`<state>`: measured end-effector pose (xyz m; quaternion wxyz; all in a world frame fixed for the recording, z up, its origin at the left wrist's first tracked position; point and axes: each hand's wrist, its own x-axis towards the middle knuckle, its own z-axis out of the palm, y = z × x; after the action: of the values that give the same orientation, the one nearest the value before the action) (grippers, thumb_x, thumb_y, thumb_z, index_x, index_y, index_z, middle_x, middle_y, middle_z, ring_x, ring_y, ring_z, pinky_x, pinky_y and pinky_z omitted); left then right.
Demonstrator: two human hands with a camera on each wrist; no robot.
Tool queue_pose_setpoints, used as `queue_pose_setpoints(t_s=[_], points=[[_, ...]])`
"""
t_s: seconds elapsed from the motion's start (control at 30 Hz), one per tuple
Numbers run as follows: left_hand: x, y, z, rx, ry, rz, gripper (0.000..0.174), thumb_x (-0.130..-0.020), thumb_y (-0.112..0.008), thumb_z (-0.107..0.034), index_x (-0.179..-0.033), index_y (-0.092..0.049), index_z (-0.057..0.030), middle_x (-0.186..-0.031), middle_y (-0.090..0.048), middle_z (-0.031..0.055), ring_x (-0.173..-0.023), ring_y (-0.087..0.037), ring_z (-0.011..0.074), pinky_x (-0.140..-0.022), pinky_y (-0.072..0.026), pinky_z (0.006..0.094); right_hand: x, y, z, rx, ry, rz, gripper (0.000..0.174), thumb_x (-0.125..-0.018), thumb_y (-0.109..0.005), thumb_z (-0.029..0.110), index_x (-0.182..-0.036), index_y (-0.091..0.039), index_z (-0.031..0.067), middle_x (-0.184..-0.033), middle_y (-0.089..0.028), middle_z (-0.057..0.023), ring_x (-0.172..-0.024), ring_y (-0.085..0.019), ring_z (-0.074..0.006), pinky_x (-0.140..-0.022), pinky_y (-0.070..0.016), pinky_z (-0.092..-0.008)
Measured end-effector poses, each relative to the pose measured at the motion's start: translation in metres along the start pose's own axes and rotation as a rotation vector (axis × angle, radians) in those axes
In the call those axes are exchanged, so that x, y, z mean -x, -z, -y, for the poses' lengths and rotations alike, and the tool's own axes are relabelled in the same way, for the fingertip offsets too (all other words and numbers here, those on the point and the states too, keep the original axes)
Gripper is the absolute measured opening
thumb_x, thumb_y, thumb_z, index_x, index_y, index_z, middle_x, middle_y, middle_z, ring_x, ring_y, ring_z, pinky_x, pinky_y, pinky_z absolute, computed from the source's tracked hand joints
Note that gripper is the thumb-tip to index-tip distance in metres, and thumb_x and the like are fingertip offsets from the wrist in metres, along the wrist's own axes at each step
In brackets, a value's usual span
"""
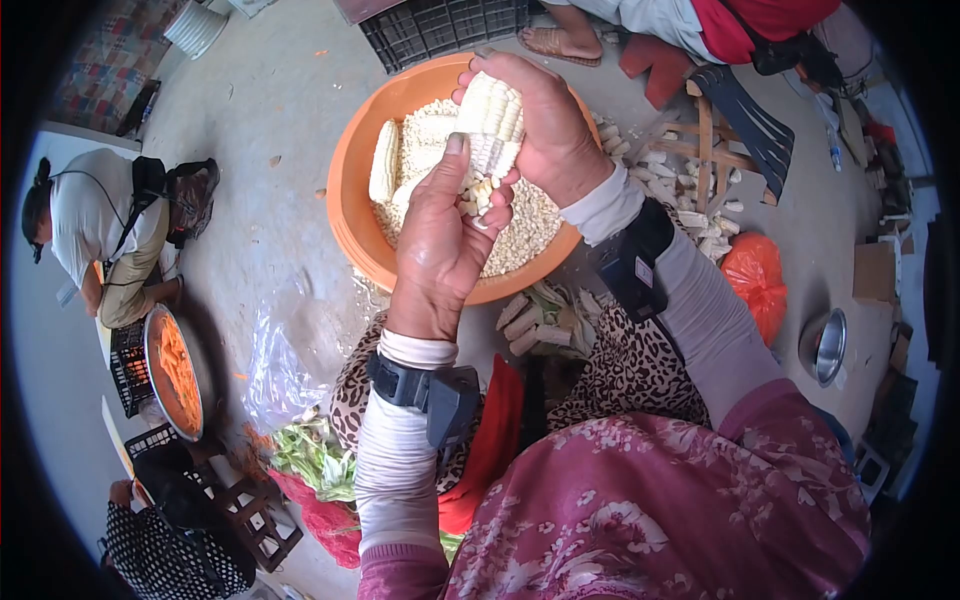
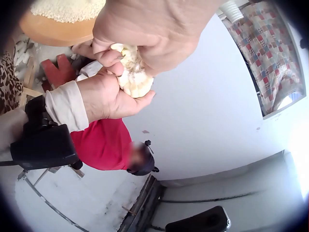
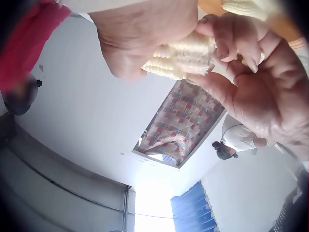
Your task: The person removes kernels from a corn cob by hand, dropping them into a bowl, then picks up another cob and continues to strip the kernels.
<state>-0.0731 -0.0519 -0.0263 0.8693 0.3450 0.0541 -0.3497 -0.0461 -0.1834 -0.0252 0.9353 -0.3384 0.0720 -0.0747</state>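
Note:
Over the orange basin (image 1: pixel 350 215), my right hand (image 1: pixel 560 130) grips a pale ear of corn (image 1: pixel 492 108), its fingers behind the cob. The cob's lower part is stripped bare. My left hand (image 1: pixel 440 235) holds the ear's lower end, thumb pressed on the edge of the kernel rows. Loose kernels (image 1: pixel 478 195) lie in its curled fingers. In the right wrist view the ear (image 3: pixel 181 58) spans both hands, the left fingers (image 3: pixel 236 38) bent at its stripped end. Shelled kernels (image 1: pixel 525 225) fill much of the basin, and a whole ear (image 1: pixel 384 162) lies on them at the left.
Bare cobs (image 1: pixel 540 325) lie below the basin, more (image 1: pixel 665 180) beside a wooden frame. A black crate (image 1: pixel 445 35) stands behind. A red bag (image 1: pixel 755 285) and a metal bowl (image 1: pixel 830 347) sit right. Left, a person (image 1: pixel 105 205) bends near a basin of orange shreds (image 1: pixel 178 370).

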Motion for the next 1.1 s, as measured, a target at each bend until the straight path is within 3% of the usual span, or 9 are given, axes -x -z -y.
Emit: queue_pose_setpoints(t_s=[0.37,0.53,0.63,0.7,0.8,0.93,1.0,1.1], points=[[0.003,-0.006,-0.004,-0.063,0.020,0.016,0.044,-0.092,-0.045,-0.043,-0.111,-0.052,-0.0043,-0.084,-0.060,0.0091,-0.064,-0.056,0.0114,-0.052,-0.0456,0.0194,0.004,-0.002,-0.001,0.057,0.034,0.033,0.017,-0.080,-0.062,0.015,-0.082,-0.056,-0.0001,-0.074,-0.059,-0.0085,-0.066,-0.059,-0.0154,-0.063,-0.0498,-0.0283],[0.003,-0.012,-0.005,-0.111,0.004,-0.168,0.039,-0.091,-0.050,-0.040,-0.108,-0.054,-0.0042,-0.084,-0.060,0.0073,-0.061,-0.055,0.0108,-0.049,-0.0434,0.0182,0.006,-0.005,-0.004,0.102,0.085,0.035,0.016,-0.080,-0.062,0.015,-0.081,-0.056,0.0005,-0.074,-0.059,-0.0076,-0.066,-0.059,-0.0142,-0.062,-0.0495,-0.0271],[0.002,-0.006,-0.004,-0.113,-0.018,-0.081,0.038,-0.090,-0.053,-0.036,-0.106,-0.055,-0.0017,-0.084,-0.060,0.0073,-0.061,-0.055,0.0112,-0.048,-0.0430,0.0176,0.005,-0.003,-0.001,0.082,0.049,0.036,0.016,-0.079,-0.061,0.015,-0.082,-0.056,0.0003,-0.075,-0.059,-0.0084,-0.066,-0.059,-0.0152,-0.062,-0.0497,-0.0278],[0.003,-0.008,-0.004,-0.116,-0.030,-0.092,0.037,-0.090,-0.054,-0.034,-0.105,-0.055,-0.0007,-0.084,-0.060,0.0079,-0.062,-0.055,0.0114,-0.048,-0.0428,0.0174,0.005,0.001,0.000,0.060,-0.007,0.067,0.020,-0.081,-0.060,0.018,-0.090,-0.057,0.0006,-0.083,-0.060,-0.0086,-0.078,-0.060,-0.0179,-0.070,-0.0497,-0.0301],[0.002,-0.004,-0.005,-0.132,-0.030,-0.094,0.036,-0.090,-0.054,-0.032,-0.105,-0.055,0.0005,-0.084,-0.060,0.0091,-0.062,-0.055,0.0119,-0.048,-0.0430,0.0178,0.002,0.004,-0.001,0.007,-0.047,0.045,0.020,-0.081,-0.060,0.018,-0.090,-0.057,0.0002,-0.084,-0.060,-0.0088,-0.078,-0.060,-0.0187,-0.070,-0.0498,-0.0305],[0.004,-0.012,-0.005,-0.103,-0.023,-0.106,0.038,-0.091,-0.050,-0.034,-0.107,-0.053,-0.0004,-0.083,-0.060,0.0103,-0.062,-0.055,0.0121,-0.050,-0.0436,0.0198,0.002,0.002,0.000,0.016,-0.042,0.034,0.020,-0.081,-0.060,0.018,-0.089,-0.057,-0.0001,-0.084,-0.060,-0.0088,-0.078,-0.060,-0.0188,-0.070,-0.0499,-0.0306],[0.003,-0.009,-0.004,-0.100,-0.006,-0.084,0.040,-0.092,-0.048,-0.037,-0.108,-0.053,-0.0014,-0.082,-0.060,0.0096,-0.062,-0.054,0.0119,-0.051,-0.0435,0.0200,0.002,0.000,-0.001,0.013,0.015,0.031,0.016,-0.080,-0.060,0.014,-0.084,-0.056,-0.0006,-0.076,-0.059,-0.0097,-0.068,-0.060,-0.0166,-0.064,-0.0505,-0.0293],[0.004,-0.008,-0.006,-0.090,0.020,-0.053,0.044,-0.092,-0.045,-0.043,-0.109,-0.053,-0.0033,-0.081,-0.060,0.0081,-0.061,-0.053,0.0113,-0.053,-0.0432,0.0201,0.004,-0.003,0.002,0.025,0.024,0.026,0.016,-0.080,-0.062,0.015,-0.084,-0.056,-0.0005,-0.075,-0.059,-0.0088,-0.068,-0.060,-0.0156,-0.064,-0.0504,-0.0280]])
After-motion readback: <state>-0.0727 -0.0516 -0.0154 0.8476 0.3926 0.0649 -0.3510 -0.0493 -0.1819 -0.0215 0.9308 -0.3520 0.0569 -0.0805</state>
